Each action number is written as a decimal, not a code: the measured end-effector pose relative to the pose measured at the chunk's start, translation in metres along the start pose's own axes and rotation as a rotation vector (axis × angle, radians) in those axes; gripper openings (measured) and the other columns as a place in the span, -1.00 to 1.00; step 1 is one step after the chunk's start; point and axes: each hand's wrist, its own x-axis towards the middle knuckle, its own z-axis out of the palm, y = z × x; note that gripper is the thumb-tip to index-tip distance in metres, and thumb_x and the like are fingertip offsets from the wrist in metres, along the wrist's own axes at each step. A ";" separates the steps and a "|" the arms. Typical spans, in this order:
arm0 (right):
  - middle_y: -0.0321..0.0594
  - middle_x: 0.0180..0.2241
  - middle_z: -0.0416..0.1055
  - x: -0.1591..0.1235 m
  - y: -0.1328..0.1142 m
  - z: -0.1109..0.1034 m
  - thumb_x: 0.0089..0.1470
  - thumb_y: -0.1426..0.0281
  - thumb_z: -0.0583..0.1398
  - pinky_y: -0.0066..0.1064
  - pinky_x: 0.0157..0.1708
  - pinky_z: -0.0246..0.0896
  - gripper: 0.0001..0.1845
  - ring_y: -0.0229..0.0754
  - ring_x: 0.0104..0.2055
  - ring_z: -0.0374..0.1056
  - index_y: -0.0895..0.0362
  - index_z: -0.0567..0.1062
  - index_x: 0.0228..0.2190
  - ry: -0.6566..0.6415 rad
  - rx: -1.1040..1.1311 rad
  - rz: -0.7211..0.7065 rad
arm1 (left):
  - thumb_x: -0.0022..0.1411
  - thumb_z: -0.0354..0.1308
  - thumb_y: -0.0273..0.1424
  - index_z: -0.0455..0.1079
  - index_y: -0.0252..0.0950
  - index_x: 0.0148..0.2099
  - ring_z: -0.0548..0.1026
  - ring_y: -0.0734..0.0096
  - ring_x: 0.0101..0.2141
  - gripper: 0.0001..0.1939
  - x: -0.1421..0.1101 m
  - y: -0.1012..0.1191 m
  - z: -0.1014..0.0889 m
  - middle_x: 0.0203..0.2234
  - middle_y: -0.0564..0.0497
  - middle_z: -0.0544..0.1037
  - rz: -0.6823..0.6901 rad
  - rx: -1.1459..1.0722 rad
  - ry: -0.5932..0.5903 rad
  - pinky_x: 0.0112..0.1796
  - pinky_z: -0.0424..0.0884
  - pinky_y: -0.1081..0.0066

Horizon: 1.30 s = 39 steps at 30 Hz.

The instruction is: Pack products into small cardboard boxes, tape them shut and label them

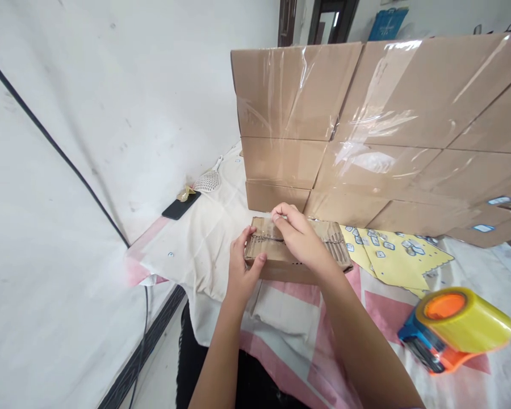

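Observation:
A small cardboard box (289,271) lies on the cloth-covered table in front of me, its top worn and ridged with a dark seam along it. My left hand (243,262) grips its left end, thumb on the front edge and fingers at the left rear. Over the box's top, my right hand (296,232) is closed in a pinch near the back edge. What sits between those fingertips is too small to make out. Part of the box's top is hidden under my right hand and wrist.
Behind stands a wall of cardboard boxes (281,162) covered with clear tape. Yellow sheets with small stickers (392,261) lie at the right, near a tape dispenser with a yellow roll (472,321). Leftward are a black phone-like slab (181,207) and a white perforated scoop (208,180).

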 end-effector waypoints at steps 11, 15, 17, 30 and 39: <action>-0.21 -0.02 0.37 -0.001 -0.008 0.003 0.38 0.43 -0.02 -0.09 0.18 -0.02 -0.77 -0.04 0.13 0.14 0.06 0.31 -0.35 -0.062 -0.105 -0.111 | 0.38 0.17 -0.16 0.18 -0.08 0.40 0.27 0.12 0.31 -0.39 -0.004 -0.004 0.005 0.30 -0.12 0.35 -0.063 -0.043 0.044 0.28 0.23 0.09; -0.21 -0.03 0.37 -0.001 -0.006 0.005 0.39 0.42 -0.03 -0.09 0.17 0.00 -0.81 -0.04 0.12 0.15 0.05 0.30 -0.31 -0.118 -0.142 -0.108 | 0.38 0.17 -0.16 0.21 -0.10 0.38 0.27 0.11 0.31 -0.41 -0.005 -0.004 0.006 0.30 -0.14 0.34 -0.086 -0.056 0.060 0.29 0.22 0.09; -0.19 -0.04 0.36 -0.001 -0.003 0.007 0.40 0.41 -0.04 -0.09 0.15 0.03 -0.81 -0.03 0.10 0.16 0.05 0.29 -0.29 -0.157 -0.184 -0.107 | 0.38 0.16 -0.16 0.21 -0.12 0.38 0.28 0.10 0.31 -0.41 -0.005 -0.003 0.006 0.30 -0.15 0.34 -0.079 -0.058 0.060 0.29 0.21 0.08; -0.10 -0.05 0.36 -0.004 -0.007 0.009 0.33 0.51 -0.02 -0.12 0.09 0.12 -0.84 -0.02 0.03 0.21 0.07 0.29 -0.28 -0.163 -0.311 -0.037 | 0.40 0.14 -0.24 0.43 -0.10 0.17 0.34 0.17 0.27 -0.67 0.001 -0.001 0.008 0.22 -0.09 0.41 0.007 -0.109 0.071 0.26 0.27 0.12; -0.25 -0.15 0.40 -0.001 -0.007 0.003 0.30 0.42 0.07 -0.16 0.07 0.11 -0.89 -0.09 0.00 0.26 0.05 0.32 -0.32 -0.056 -0.055 0.004 | 0.40 0.14 -0.21 0.34 -0.13 0.27 0.32 0.15 0.29 -0.57 -0.002 -0.004 0.011 0.25 -0.14 0.39 -0.036 -0.139 0.095 0.27 0.26 0.11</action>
